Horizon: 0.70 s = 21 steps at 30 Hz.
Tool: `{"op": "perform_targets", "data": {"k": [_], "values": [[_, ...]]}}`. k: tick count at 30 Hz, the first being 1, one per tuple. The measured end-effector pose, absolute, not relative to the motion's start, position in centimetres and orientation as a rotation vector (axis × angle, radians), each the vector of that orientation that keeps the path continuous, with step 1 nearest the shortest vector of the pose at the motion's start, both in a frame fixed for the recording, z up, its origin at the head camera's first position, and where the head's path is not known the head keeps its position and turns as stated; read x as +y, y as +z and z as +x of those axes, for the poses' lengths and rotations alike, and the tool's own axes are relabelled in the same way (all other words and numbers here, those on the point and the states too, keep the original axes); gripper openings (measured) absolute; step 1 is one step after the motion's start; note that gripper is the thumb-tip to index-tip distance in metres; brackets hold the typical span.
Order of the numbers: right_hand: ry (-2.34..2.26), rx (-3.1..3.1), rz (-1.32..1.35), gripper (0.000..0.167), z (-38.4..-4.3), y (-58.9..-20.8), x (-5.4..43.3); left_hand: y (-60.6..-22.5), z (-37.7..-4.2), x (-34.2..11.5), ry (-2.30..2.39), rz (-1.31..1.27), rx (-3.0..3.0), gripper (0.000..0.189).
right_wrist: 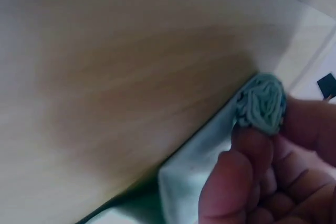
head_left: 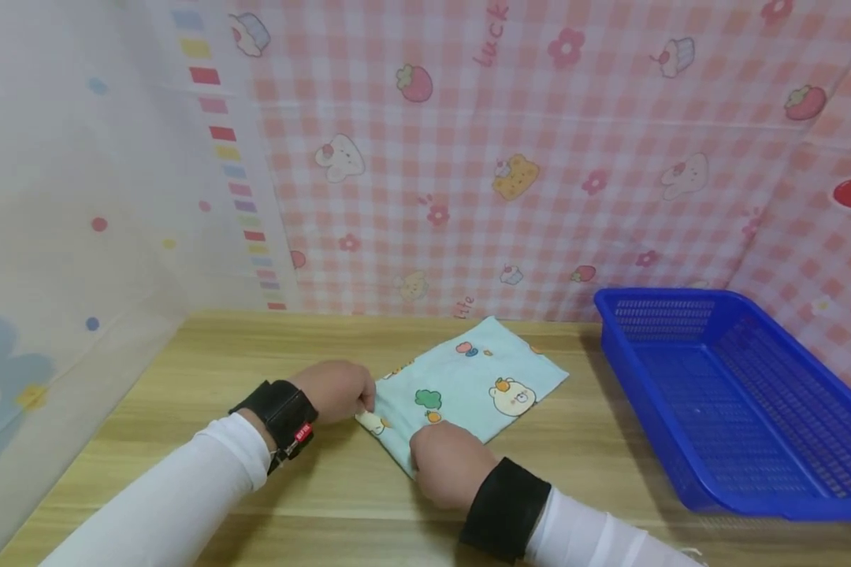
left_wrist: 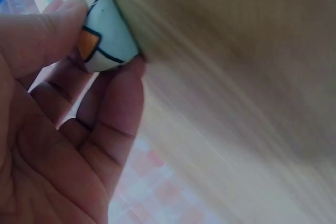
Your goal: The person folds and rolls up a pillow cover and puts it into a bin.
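Note:
A light blue cloth [head_left: 468,386] printed with bears, oranges and green shapes lies on the wooden table, its near edge rolled up. At the left end of that roll, my left hand [head_left: 336,391] pinches the fabric between thumb and fingers; the left wrist view shows the rounded roll end [left_wrist: 113,35] there. My right hand [head_left: 450,465] grips the roll's other end. Seen end-on in the right wrist view, the cloth roll [right_wrist: 262,103] has tight spiral layers between thumb and fingers. The far part of the cloth lies flat, spread away from both hands.
A blue plastic basket [head_left: 681,425] with mesh walls stands on the right of the table [head_left: 255,339]; nothing shows inside it. A pink checked sheet [head_left: 468,197] hangs behind, and a pale sheet [head_left: 113,197] covers the left side.

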State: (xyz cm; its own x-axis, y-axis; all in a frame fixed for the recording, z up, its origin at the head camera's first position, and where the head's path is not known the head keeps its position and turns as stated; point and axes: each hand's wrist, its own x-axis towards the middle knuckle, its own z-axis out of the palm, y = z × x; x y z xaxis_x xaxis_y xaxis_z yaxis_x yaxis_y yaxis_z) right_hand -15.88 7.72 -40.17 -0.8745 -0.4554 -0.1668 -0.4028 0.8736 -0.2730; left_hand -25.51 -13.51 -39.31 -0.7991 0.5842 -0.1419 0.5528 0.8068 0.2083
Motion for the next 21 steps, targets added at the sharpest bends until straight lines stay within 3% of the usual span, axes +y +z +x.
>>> {"op": "perform_targets", "data": {"k": [11, 21], "values": [[-0.647, 2.497, -0.769, 0.012, -17.6, -40.6, 12.9, -38.7, -21.8, -12.0, 0.126, 0.874, 2.742, 0.017], [-0.568, 2.411, -0.731, 0.022, -17.8, -39.8, 16.8, -38.7, -18.4, -9.3, 0.180, 0.933, 2.645, 0.018]]}}
